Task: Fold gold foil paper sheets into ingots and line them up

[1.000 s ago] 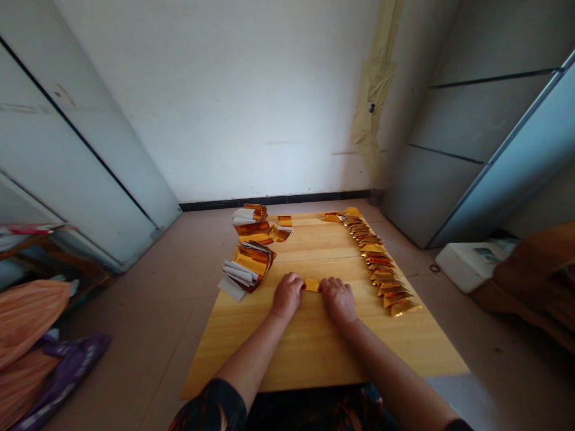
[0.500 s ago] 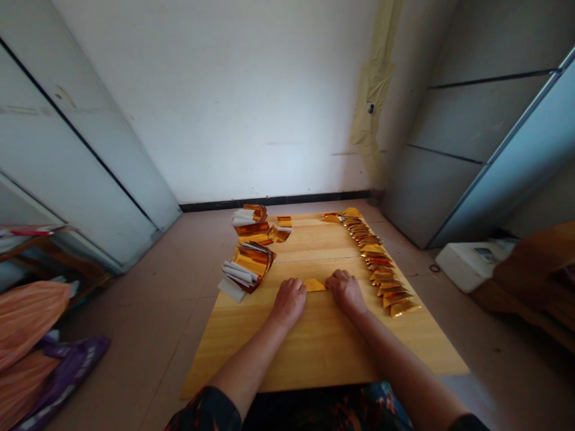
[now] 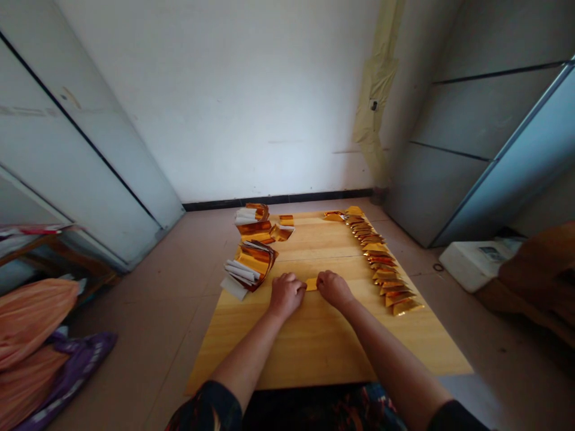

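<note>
A small piece of folded gold foil paper (image 3: 311, 284) lies low over the wooden board, between my two hands. My left hand (image 3: 287, 294) pinches its left end, fingers curled. At the other end my right hand (image 3: 333, 288) is closed on the paper, its fingertips bent over the edge. To the left are a stack of gold and white paper sheets (image 3: 255, 263) and another stack (image 3: 252, 214) behind it. Along the right side runs a row of folded gold paper pieces (image 3: 378, 257), overlapping one another.
The wooden board (image 3: 323, 359) stands in front of my lap. Loose gold papers (image 3: 282, 232) lie toward its far left. A white box (image 3: 469, 263) is on the floor at right, orange and purple bags (image 3: 40, 335) at left. Cabinets flank both sides, with a wall ahead.
My right hand has moved left, closer to my left hand, and covers more of the gold paper. Less of the paper shows between the hands. The view has shifted slightly.
</note>
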The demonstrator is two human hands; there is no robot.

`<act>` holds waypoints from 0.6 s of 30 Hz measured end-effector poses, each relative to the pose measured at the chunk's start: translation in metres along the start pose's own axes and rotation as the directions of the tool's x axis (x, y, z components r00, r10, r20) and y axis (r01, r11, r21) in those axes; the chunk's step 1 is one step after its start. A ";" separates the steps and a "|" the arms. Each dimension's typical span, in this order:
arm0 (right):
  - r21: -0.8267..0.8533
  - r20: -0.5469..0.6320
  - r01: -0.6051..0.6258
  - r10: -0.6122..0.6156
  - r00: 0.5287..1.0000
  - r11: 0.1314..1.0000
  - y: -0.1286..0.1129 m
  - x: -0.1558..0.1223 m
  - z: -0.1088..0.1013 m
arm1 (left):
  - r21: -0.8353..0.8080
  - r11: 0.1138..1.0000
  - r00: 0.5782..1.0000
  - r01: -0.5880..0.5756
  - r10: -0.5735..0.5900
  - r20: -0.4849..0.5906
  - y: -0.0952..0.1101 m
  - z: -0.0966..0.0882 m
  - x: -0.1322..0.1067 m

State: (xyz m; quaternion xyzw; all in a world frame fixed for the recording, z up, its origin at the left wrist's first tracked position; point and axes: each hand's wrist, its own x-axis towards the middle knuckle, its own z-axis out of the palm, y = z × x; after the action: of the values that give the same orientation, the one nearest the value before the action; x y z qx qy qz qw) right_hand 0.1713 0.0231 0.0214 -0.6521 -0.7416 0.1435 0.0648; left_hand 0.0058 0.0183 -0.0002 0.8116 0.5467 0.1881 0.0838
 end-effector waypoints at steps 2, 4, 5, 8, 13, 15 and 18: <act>0.004 0.012 0.001 -0.001 1.000 1.000 0.000 0.001 -0.001 | -0.052 0.997 0.998 0.060 -0.061 -0.018 -0.003 -0.001 0.001; 0.009 0.010 -0.018 0.018 1.000 1.000 -0.001 0.001 -0.001 | -0.080 0.992 0.994 0.097 -0.100 -0.034 -0.005 0.000 0.001; 0.011 0.007 -0.035 0.034 0.999 0.999 -0.002 0.001 0.000 | -0.088 0.990 0.993 0.107 -0.112 -0.043 -0.005 0.001 0.001; 0.013 -0.005 -0.088 0.089 0.996 0.996 -0.007 -0.001 0.001 | -0.102 0.987 0.989 0.127 -0.134 -0.067 -0.005 0.004 0.001; -0.018 -0.024 -0.160 0.159 0.987 0.987 -0.020 -0.003 0.001 | -0.116 0.984 0.986 0.136 -0.146 -0.078 -0.005 0.006 0.001; -0.021 -0.027 -0.180 0.179 0.983 0.984 -0.024 -0.003 0.000 | -0.120 0.983 0.986 0.137 -0.146 -0.077 -0.006 0.006 0.001; -0.004 -0.003 -0.216 0.216 0.976 0.976 -0.026 -0.001 -0.002 | -0.119 0.984 0.987 0.136 -0.145 -0.069 -0.005 0.005 0.001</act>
State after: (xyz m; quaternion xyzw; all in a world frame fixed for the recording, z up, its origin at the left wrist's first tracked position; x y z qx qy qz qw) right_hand 0.1472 0.0198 0.0315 -0.7292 -0.6664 0.1475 0.0484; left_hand 0.0034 0.0213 -0.0069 0.7571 0.5939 0.2437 0.1218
